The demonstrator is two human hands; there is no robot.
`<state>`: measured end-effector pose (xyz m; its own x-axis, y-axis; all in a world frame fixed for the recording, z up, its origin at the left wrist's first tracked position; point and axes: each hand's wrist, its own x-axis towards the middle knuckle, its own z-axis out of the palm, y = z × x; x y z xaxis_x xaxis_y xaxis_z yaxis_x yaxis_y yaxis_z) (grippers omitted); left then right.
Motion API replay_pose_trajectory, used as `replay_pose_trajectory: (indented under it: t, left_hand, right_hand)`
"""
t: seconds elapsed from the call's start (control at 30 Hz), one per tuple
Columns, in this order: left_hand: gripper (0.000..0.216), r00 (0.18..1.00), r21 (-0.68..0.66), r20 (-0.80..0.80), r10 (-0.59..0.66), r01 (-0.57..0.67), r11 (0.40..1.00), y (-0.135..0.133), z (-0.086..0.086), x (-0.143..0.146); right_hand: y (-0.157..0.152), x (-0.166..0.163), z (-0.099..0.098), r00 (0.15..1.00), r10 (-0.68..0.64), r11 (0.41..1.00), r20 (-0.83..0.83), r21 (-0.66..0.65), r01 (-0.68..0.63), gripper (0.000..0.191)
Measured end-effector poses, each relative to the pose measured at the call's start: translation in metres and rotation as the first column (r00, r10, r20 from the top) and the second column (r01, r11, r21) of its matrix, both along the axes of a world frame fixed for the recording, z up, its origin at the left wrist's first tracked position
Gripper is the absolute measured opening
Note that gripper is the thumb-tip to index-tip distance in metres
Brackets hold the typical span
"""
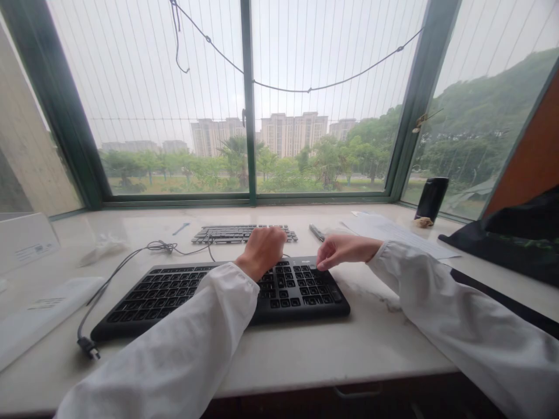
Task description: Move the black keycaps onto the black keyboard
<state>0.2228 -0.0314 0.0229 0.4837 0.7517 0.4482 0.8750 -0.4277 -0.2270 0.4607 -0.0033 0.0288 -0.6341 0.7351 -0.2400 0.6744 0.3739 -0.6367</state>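
A black keyboard (279, 314) lies on the white sill in front of me, its key positions showing as bare square sockets. Behind it, loose keycaps (227, 234) are laid out in rows like a second keyboard. My left hand (262, 250) is closed over the keyboard's upper edge, close to the right part of those rows; its fingertips are hidden. At the keyboard's upper right corner, my right hand (340, 250) is pinched, fingertips low over or touching the number pad side. Whatever either hand may hold is too small or hidden to make out.
A grey cable (126, 261) ends in a USB plug (88, 348) at left, near a white box (28, 241). A dark pen-like tool (317, 233), paper sheets (393, 233), a black can (431, 201) and a black bag (515, 233) lie toward the right, below the window.
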Motion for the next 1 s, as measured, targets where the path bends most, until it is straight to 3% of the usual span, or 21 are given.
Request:
replay_pose_trajectory:
  t: [0.3, 0.47, 0.83, 1.0]
  left_hand:
    - [0.034, 1.000, -0.020, -0.015, -0.002, 0.002, 1.000, -0.004, 0.000, 0.003]
    - [0.034, 1.000, -0.007, -0.031, -0.004, 0.004, 1.000, -0.004, 0.000, 0.003]
    - [0.035, 1.000, -0.033, -0.005, -0.009, 0.009, 0.999, -0.003, -0.001, 0.002]
    - [0.035, 1.000, -0.038, -0.002, -0.007, 0.007, 0.999, -0.003, -0.002, 0.003]
  right_hand:
    - [-0.018, -0.008, 0.001, 1.000, 0.008, 0.966, -0.005, 0.259, -0.007, 0.037]
    - [-0.028, -0.010, 0.006, 0.997, 0.067, 0.897, 0.028, 0.436, -0.073, 0.024]
    - [-0.031, -0.011, 0.006, 0.989, 0.061, 0.857, 0.137, 0.500, -0.122, 0.014]
    - [-0.039, -0.017, 0.007, 0.991, -0.005, 0.865, 0.130, 0.498, -0.061, 0.031]
